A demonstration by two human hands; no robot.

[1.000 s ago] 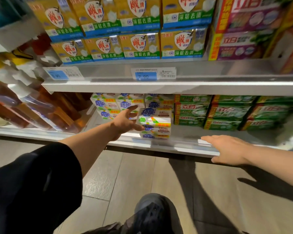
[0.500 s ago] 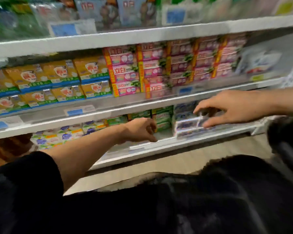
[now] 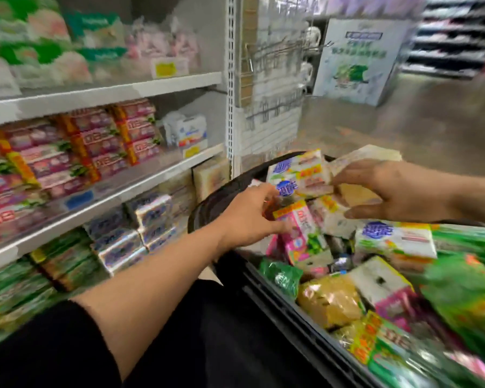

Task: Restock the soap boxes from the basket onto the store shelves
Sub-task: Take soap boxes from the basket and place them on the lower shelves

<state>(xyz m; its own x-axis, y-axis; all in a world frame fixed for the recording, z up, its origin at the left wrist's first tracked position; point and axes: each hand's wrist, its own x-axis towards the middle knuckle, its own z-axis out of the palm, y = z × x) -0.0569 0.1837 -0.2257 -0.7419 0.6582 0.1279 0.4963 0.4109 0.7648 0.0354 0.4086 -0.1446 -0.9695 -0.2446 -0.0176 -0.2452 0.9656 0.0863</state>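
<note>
head | store aisle | shelves (image 3: 140, 175) left | basket (image 3: 263, 278) right

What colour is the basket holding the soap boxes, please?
Black, seen in the head view: basket.

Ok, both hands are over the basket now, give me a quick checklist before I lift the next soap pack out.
1. Basket stocked: ok, it is full of soap packs.
2. Left hand on a pack: cannot tell; its fingers reach the pink pack, but blur hides any firm grip.
3. Right hand on a pack: cannot tell; its fingertips are at the white and blue pack, grip unclear.
4. Target pack free to lift: ok, the white and blue pack lies on top of the pile.
5. Matching shelf spot: ok, similar blue and white packs sit on the lower shelf.
6. Labels readable: not ok, the picture is motion-blurred.
</note>
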